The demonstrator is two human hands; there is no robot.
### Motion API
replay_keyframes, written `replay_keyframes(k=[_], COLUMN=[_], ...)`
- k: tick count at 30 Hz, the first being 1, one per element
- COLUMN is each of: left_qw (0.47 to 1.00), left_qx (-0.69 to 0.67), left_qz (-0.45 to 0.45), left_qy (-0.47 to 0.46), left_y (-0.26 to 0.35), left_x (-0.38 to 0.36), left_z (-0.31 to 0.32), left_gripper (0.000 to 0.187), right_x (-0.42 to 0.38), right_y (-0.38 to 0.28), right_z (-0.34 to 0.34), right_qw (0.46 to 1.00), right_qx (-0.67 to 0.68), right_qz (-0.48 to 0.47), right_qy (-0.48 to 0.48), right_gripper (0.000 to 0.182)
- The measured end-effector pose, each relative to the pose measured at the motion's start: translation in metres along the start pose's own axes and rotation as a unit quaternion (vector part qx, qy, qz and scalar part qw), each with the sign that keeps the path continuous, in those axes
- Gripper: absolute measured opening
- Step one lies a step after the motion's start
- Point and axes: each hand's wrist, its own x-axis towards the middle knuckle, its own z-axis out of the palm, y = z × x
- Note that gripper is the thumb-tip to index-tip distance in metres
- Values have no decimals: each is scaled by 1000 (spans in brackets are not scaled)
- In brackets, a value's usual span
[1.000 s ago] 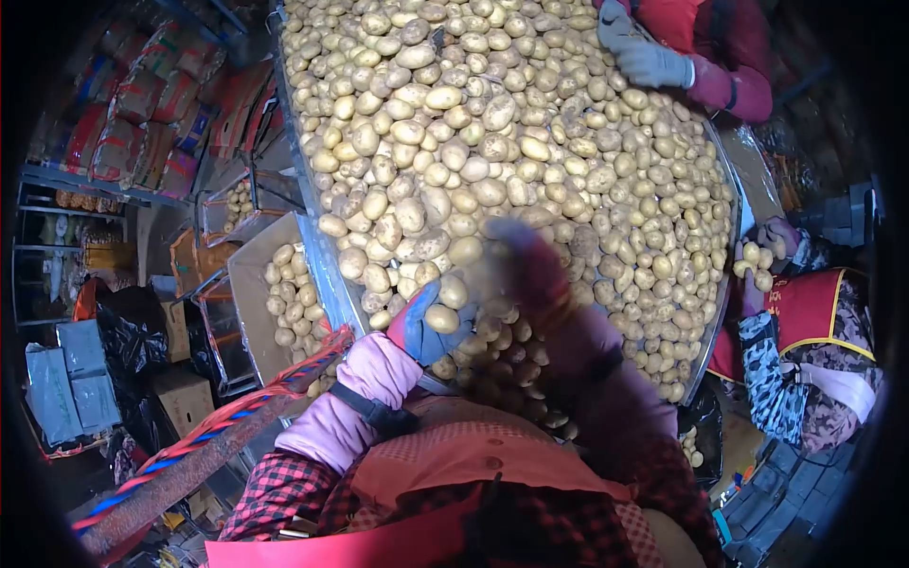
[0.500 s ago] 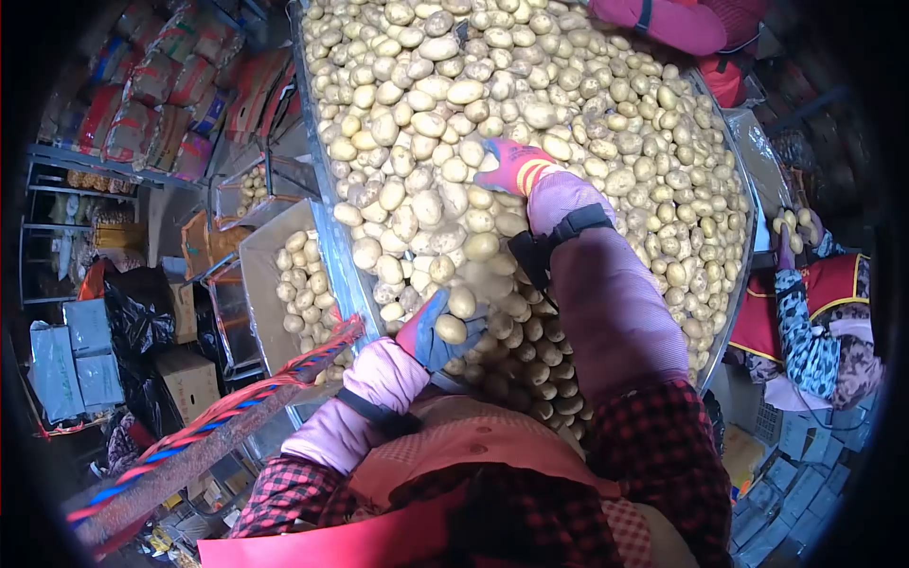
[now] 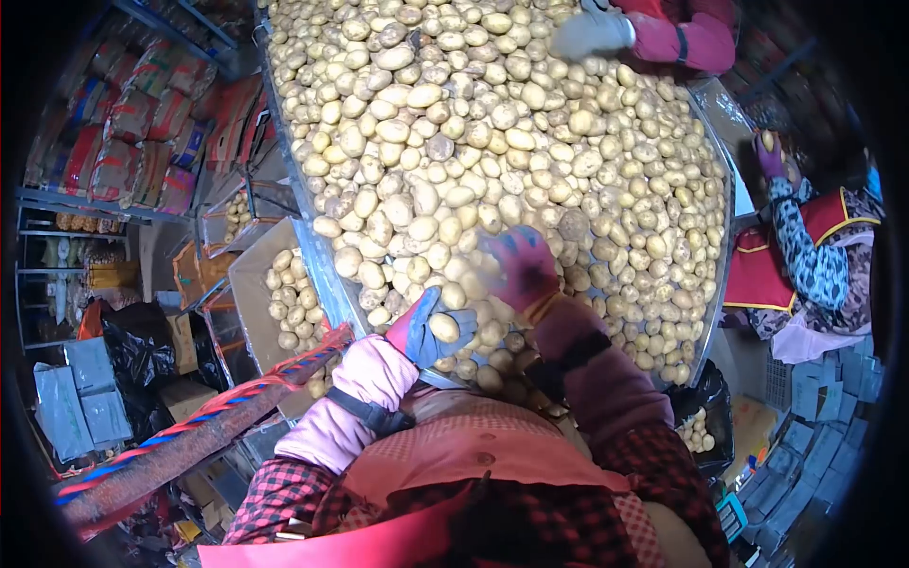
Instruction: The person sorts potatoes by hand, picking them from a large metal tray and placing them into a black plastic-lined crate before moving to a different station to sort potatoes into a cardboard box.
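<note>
My left hand point(image 3: 417, 343), in a blue and pink glove, holds a potato point(image 3: 443, 328) in its palm at the near edge of the heap. Thumb and fingers curl up around that potato. Over the heap of potatoes point(image 3: 492, 123), to the right, is my right hand point(image 3: 523, 269) in a pink and purple glove. Motion smears its fingers, so whether they hold a potato cannot be made out. Potatoes lie just in front of it and beneath it.
Left of the sorting table's edge point(image 3: 327, 275) stands a carton point(image 3: 248, 293) with potatoes inside. A rope-wrapped bar point(image 3: 189, 431) slants in at lower left. Across the heap a co-worker's gloved hand point(image 3: 592, 36) moves; another person point(image 3: 805, 246) holds potatoes at right.
My right hand has drawn back toward me from farther up the heap. Two potatoes showed at my left hand before; one shows now. A co-worker's gloved hand has come into view at the top.
</note>
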Motion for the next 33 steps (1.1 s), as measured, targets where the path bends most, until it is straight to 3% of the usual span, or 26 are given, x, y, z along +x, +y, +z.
replay_keyframes(k=[1, 4, 5, 7, 8, 9, 10, 11, 12, 13, 14, 16, 17, 18, 20, 21, 23, 27, 29, 30, 31, 32, 33], left_qw=[1000, 953, 969, 959, 951, 983, 870, 920, 964, 866, 877, 890, 969, 969, 882, 870, 871, 893, 965, 996, 981, 995, 952], left_qx=[14, -235, -176, -247, -281, 83, 422, 337, -28, -377, -394, -423, -175, 88, 397, 446, 453, 396, 212, 9, -194, 30, 253], left_qz=[-19, -127, -75, -89, -95, 65, 236, 171, 130, 17, 15, 9, 121, 221, 250, 198, 163, 195, 146, 89, 26, 99, 169], left_qy=[-4, -143, -156, -111, -90, -148, -92, -104, -230, -329, -275, -169, -126, -70, 30, 66, 96, 91, 60, 23, -13, 5, 22], left_y=[2, -13, -23, -21, -15, -10, -4, -4, -7, -11, -15, -22, -16, -3, 18, 26, 26, -10, -8, 9, 22, 28, 34], left_x=[0, 18, 24, 17, 13, 12, 11, 8, 5, 2, -2, -6, -9, -16, -28, -34, -35, -14, -12, -18, -24, -29, -34], left_z=[2, -17, -12, -8, 1, 5, 10, 5, 6, 7, 3, -7, -4, 4, 16, 20, 22, -16, -13, 12, 30, 38, 42], left_gripper=[81, 84, 86, 84, 82, 78, 74, 72, 68, 64, 63, 61, 59, 57, 56, 57, 60, 55, 50, 50, 50, 50, 49], right_x=[-3, -13, -16, -18, -16, -11, -5, 11, 9, 12, 43, 75, 96, 116, 134, 138, 144, 136, 130, 127, 125, 125, 126], right_y=[3, -8, -16, -36, -49, -62, -71, -70, -49, -23, 6, 28, 36, 50, 42, 33, 11, 27, 32, 33, 33, 36, 41], right_z=[-4, -12, -12, -12, -18, -26, -38, -51, -21, 8, 10, 6, 13, 31, 41, 43, 30, 36, 39, 39, 40, 36, 32], right_qw=[999, 989, 990, 981, 976, 969, 960, 968, 951, 920, 975, 980, 938, 930, 941, 940, 932, 919, 924, 927, 931, 922, 906], right_qx=[32, 115, 133, 169, 199, 229, 259, 224, 308, 390, 220, 184, 250, 233, 100, 70, 6, 27, 32, 33, 12, 81, 150], right_qz=[-3, 82, 28, -80, -86, -94, -101, -93, -26, 43, 5, 76, 212, 218, 200, 188, 162, 89, 65, 52, 52, 111, 167], right_qy=[-2, 41, 45, 46, 24, 2, -20, -71, -24, 23, 30, -26, -111, -184, -252, -276, -324, -384, -375, -370, -362, -362, -359], right_gripper=[48, 53, 53, 52, 53, 54, 55, 54, 52, 51, 48, 52, 57, 66, 69, 70, 72, 78, 69, 65, 68, 70, 72])
